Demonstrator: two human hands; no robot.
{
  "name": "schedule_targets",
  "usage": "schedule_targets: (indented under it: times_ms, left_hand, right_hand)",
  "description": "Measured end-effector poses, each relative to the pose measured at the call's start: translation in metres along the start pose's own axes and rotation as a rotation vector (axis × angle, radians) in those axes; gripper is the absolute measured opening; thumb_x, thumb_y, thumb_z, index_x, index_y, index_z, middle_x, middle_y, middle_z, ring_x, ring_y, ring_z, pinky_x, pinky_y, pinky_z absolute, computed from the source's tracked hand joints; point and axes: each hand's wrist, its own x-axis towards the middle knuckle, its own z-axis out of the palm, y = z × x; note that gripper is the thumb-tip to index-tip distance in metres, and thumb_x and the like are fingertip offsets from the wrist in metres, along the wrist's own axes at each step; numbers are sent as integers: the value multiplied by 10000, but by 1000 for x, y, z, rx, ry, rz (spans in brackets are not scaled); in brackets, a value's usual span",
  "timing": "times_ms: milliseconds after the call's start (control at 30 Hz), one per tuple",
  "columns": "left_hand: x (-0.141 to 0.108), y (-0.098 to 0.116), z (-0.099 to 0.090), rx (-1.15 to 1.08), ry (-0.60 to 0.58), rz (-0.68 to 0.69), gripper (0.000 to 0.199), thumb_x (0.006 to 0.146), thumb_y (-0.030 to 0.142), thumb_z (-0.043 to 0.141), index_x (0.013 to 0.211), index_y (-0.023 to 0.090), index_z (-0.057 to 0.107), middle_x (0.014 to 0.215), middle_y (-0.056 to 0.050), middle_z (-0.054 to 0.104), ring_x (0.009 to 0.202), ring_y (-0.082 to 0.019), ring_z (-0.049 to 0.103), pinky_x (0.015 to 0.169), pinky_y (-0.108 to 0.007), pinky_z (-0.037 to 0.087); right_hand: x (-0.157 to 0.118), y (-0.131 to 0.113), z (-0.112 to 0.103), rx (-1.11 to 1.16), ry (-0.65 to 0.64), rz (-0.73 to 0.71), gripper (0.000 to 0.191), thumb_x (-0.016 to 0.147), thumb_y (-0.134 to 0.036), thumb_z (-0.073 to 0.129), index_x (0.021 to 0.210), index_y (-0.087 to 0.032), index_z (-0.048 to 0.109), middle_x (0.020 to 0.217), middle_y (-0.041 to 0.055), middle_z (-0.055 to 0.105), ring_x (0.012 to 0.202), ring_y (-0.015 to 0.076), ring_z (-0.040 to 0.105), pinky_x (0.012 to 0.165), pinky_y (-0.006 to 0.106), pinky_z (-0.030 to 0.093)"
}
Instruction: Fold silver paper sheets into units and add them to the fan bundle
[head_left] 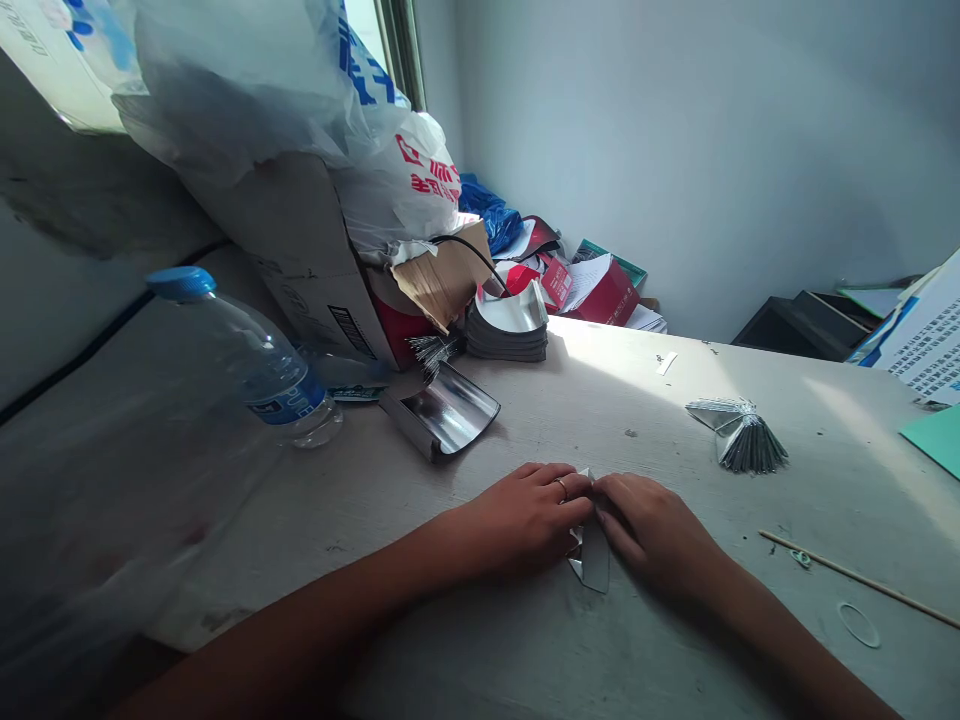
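Near the middle of the table, a small silvery folded sheet [595, 562] lies under my fingers. My left hand [517, 518], with a ring on one finger, curls over its left side. From the other side, my right hand [664, 522] pinches its upper right edge, with the fingertips of both hands nearly meeting. Much of the sheet is hidden beneath the fingers. Off to the right, a fanned bundle of folded silvery pieces [750, 440] rests on the table. A curved, shiny stack of sheets [454, 410] lies beyond my left hand.
A plastic bottle [281, 390] with a blue cap leans at left. Behind are a cardboard box [300, 270], plastic bags [405, 180] and another curved stack [510, 330]. At right lie a thin wooden stick [862, 580] and a pale rubber band [859, 625].
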Motion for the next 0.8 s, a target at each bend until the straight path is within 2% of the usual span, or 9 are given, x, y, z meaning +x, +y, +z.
schedule_targets:
  times_ms: [267,400,500,600,800]
  left_hand:
    - [1,-1,-3,20,-20,14,277,967,283,583,1230,200,561,1435,-99,542,1384,-280,450,1094,-405,429]
    - [2,-3,0,42,-10,19,249,968,299,587,1200,209,569,1410,-89,560,1362,-275,470,1095,-400,424]
    - [1,-5,4,59,13,18,247,962,307,592,1188,208,569,1394,-87,572,1347,-273,483,1087,-404,430]
    - [1,-6,8,60,31,18,246,950,296,605,1178,210,570,1391,-80,576,1341,-272,488,1085,-407,434]
    - [1,-7,7,44,42,15,209,951,287,594,1143,204,589,1393,-91,575,1344,-278,490,1088,-411,435]
  right_hand:
    - [5,13,-1,7,74,142,90,939,-245,514,868,-209,556,823,16,636,740,185,571,668,300,367]
    - [4,16,3,-32,97,83,131,953,-228,488,844,-206,559,814,16,634,734,180,567,648,290,344]
    - [3,15,9,-115,173,38,193,981,-243,454,833,-200,570,797,30,635,729,188,565,650,301,328]
    - [3,15,12,-120,171,-12,213,988,-226,425,854,-200,588,813,39,644,743,191,576,653,300,327]
    - [10,16,10,-5,193,115,157,955,-254,469,903,-210,610,865,36,684,765,198,601,678,299,360]
